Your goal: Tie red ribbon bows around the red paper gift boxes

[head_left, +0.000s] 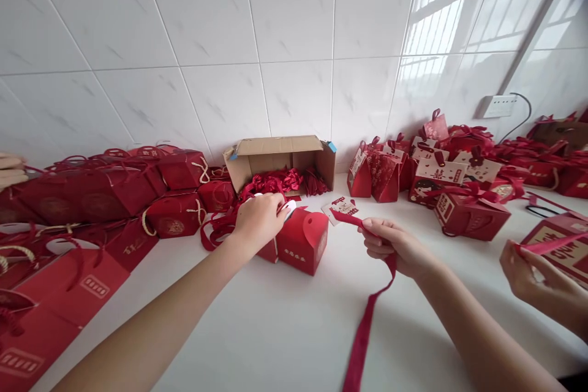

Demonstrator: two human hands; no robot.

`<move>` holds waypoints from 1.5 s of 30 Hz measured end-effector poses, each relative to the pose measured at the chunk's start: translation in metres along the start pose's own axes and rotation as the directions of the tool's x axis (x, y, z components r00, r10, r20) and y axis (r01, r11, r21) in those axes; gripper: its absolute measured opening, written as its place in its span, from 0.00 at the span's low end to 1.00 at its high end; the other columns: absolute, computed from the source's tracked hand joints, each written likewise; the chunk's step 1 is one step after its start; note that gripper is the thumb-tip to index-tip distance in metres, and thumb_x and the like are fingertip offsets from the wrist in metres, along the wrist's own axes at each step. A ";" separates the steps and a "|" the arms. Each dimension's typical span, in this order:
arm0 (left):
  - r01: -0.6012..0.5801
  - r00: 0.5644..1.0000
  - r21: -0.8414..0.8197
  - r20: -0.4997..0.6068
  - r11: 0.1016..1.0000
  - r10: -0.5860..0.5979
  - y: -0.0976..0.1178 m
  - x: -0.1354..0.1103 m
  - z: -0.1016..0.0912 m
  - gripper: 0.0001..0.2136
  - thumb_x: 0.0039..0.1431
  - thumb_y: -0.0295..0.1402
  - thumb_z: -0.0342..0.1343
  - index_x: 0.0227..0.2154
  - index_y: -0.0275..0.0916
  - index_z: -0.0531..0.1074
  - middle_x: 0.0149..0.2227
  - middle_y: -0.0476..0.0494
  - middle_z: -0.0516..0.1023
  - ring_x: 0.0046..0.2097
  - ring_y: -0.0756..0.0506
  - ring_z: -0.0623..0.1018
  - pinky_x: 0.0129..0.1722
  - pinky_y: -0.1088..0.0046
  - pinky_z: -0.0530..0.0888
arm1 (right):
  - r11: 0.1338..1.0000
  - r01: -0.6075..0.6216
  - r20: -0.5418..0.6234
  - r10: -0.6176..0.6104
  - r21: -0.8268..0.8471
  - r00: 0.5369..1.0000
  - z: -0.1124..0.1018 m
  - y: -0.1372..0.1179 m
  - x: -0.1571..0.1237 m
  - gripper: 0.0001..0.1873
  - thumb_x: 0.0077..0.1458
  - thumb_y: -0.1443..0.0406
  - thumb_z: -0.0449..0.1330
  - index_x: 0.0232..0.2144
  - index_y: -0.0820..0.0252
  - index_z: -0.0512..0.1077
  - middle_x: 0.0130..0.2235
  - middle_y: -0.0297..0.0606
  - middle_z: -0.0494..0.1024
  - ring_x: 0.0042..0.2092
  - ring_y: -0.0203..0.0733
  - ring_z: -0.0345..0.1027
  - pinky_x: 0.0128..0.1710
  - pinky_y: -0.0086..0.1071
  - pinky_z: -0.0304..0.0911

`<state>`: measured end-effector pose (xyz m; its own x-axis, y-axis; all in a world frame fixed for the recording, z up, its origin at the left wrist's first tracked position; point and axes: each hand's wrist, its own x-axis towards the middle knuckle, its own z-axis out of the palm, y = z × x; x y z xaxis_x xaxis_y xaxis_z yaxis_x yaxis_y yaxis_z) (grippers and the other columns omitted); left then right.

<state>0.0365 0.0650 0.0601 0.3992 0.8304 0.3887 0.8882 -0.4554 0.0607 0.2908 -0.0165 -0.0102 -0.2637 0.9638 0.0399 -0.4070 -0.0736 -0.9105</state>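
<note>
My left hand (258,218) is closed around a small white object that I cannot name, just left of a small red gift box (303,240) on the white counter. My right hand (390,246) pinches a long red ribbon (365,324). The ribbon's short end points toward a white and red tag (339,205), and its long end hangs down toward me over the counter's front.
An open cardboard box (280,159) with red ribbons stands against the tiled wall. Red gift bags (92,196) pile up on the left, finished red boxes (459,184) on the right. Another person's hand (528,272) holds a ribbon at the right edge.
</note>
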 end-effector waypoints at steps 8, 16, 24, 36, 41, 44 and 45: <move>-0.362 0.932 0.006 0.009 0.932 0.362 0.006 -0.024 0.016 0.14 0.60 0.28 0.46 0.38 0.43 0.77 0.64 0.42 0.59 0.63 0.30 0.56 0.55 0.39 0.54 | 0.999 -0.009 -0.112 0.004 -0.048 0.994 0.018 0.009 0.002 0.20 0.52 0.55 0.63 0.20 0.63 0.65 0.17 0.24 0.51 0.19 0.25 0.37 0.21 0.28 0.33; -0.421 0.899 -0.175 0.050 0.890 0.435 0.013 -0.033 0.011 0.12 0.58 0.30 0.50 0.44 0.44 0.73 0.56 0.44 0.70 0.60 0.35 0.62 0.58 0.42 0.52 | 0.992 -0.041 -0.132 0.024 -0.123 0.991 0.031 0.013 0.001 0.20 0.53 0.55 0.62 0.20 0.64 0.66 0.18 0.25 0.54 0.20 0.26 0.38 0.22 0.31 0.34; -0.408 0.908 -0.206 0.009 0.889 0.419 0.019 -0.039 0.013 0.16 0.56 0.27 0.51 0.47 0.47 0.70 0.55 0.47 0.71 0.60 0.37 0.61 0.57 0.48 0.53 | 0.991 -0.056 -0.129 0.041 -0.119 0.991 0.035 0.016 0.002 0.19 0.53 0.55 0.62 0.20 0.64 0.66 0.17 0.25 0.54 0.20 0.26 0.39 0.23 0.31 0.33; -0.344 0.891 -0.104 -0.350 0.933 0.289 0.025 -0.018 0.024 0.09 0.59 0.27 0.51 0.28 0.44 0.75 0.44 0.48 0.79 0.52 0.40 0.70 0.51 0.54 0.55 | 0.777 -0.040 -0.272 -0.171 -0.628 0.947 0.039 0.020 0.005 0.22 0.53 0.47 0.57 0.24 0.60 0.70 0.25 0.35 0.69 0.28 0.35 0.59 0.27 0.30 0.52; -0.327 0.837 -0.126 -0.499 0.937 0.225 0.031 -0.008 -0.007 0.07 0.57 0.30 0.54 0.28 0.44 0.76 0.41 0.48 0.79 0.49 0.41 0.72 0.51 0.56 0.57 | 0.635 0.141 -0.163 -0.395 -0.759 0.904 0.048 -0.001 0.017 0.20 0.57 0.52 0.56 0.48 0.52 0.71 0.54 0.40 0.71 0.53 0.46 0.62 0.50 0.39 0.58; -0.355 0.784 -0.177 -0.591 0.918 0.190 0.041 0.000 -0.029 0.06 0.56 0.29 0.55 0.27 0.43 0.76 0.38 0.49 0.78 0.46 0.43 0.73 0.51 0.58 0.59 | 0.726 0.286 0.008 -0.361 -0.625 0.933 0.067 -0.023 0.028 0.20 0.56 0.54 0.58 0.49 0.52 0.70 0.52 0.39 0.73 0.54 0.44 0.65 0.52 0.39 0.60; -0.367 0.775 -0.200 -0.606 0.908 0.180 0.044 0.001 -0.035 0.06 0.56 0.28 0.55 0.27 0.43 0.76 0.37 0.49 0.78 0.46 0.44 0.74 0.51 0.59 0.61 | 0.753 0.321 0.047 -0.361 -0.574 0.931 0.073 -0.030 0.031 0.19 0.55 0.54 0.60 0.47 0.54 0.72 0.49 0.40 0.75 0.51 0.44 0.67 0.50 0.38 0.62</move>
<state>0.0680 0.0346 0.0949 0.3308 0.3666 0.8696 0.6149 -0.7827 0.0960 0.2305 -0.0029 0.0481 -0.1400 0.9120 0.3856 0.1110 0.4014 -0.9092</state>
